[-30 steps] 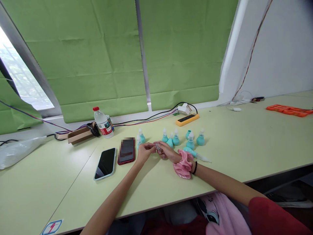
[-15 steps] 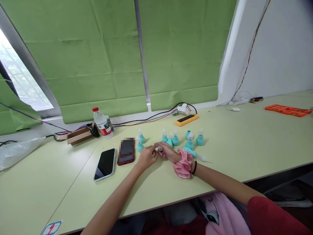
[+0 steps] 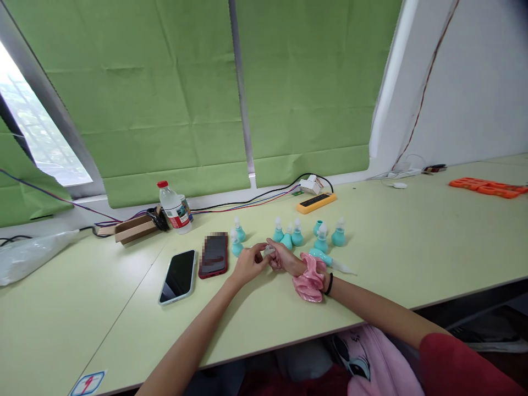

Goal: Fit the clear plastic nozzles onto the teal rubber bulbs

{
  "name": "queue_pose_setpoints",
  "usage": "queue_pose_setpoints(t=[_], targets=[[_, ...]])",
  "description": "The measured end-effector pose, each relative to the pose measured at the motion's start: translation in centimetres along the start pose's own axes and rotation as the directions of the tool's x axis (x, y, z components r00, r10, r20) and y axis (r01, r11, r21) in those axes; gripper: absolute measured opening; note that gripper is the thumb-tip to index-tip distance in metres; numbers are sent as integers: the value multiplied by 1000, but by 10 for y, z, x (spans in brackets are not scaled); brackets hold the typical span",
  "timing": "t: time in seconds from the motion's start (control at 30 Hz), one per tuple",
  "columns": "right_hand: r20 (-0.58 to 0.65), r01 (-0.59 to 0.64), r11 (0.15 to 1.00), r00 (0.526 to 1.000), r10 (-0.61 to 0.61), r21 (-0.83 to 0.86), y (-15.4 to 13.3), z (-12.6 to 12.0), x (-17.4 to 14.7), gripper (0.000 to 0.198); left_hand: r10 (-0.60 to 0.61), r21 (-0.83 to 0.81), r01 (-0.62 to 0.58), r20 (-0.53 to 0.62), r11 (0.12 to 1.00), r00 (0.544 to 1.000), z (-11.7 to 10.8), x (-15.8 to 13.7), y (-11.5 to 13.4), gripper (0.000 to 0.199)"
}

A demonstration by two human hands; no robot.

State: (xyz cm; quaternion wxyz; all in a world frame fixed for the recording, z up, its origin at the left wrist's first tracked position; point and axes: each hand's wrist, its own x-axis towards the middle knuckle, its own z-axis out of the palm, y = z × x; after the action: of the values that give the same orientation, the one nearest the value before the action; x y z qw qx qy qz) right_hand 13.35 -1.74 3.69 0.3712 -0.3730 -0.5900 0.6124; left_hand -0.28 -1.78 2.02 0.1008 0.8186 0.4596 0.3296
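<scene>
My left hand (image 3: 248, 265) and my right hand (image 3: 284, 258) meet low over the table, fingertips nearly touching. Between them is a small clear plastic piece (image 3: 269, 250), pinched by the fingers of both hands; its exact shape is partly hidden. Just beyond my left hand stand teal squeeze bulbs with clear nozzles, one of them a near bulb (image 3: 236, 248). Behind my right hand is a group of similar bulbs (image 3: 297, 237), with one bulb (image 3: 286, 240) lacking a visible tall nozzle. A teal bulb with a long clear tip (image 3: 322, 257) lies on its side by my right wrist.
To the left lie a white-edged phone (image 3: 178, 278) and a red-cased phone (image 3: 213, 256). Behind them stand a red-capped bottle (image 3: 175, 209) and an open cardboard box (image 3: 138, 228). A yellow device (image 3: 316, 203) and cables line the back; an orange plastic frame (image 3: 489, 187) is far right.
The clear piece shows more plainly between my fingers, and my left fingertips have shifted slightly around it. The bulbs and phones stay where they were; the view has moved a little.
</scene>
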Motion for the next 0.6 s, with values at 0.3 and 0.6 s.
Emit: queue_pose_setpoints(t=[0.3,0.6], targets=[[129,-66,990,990,50,127,27,-8,22,38,-84,-38,82,-44,996,995,-2,3,2,26],[163,-81,979,985,50,186,26,-7,23,34,-103,-29,101,-48,994,994,1,2,-1,27]])
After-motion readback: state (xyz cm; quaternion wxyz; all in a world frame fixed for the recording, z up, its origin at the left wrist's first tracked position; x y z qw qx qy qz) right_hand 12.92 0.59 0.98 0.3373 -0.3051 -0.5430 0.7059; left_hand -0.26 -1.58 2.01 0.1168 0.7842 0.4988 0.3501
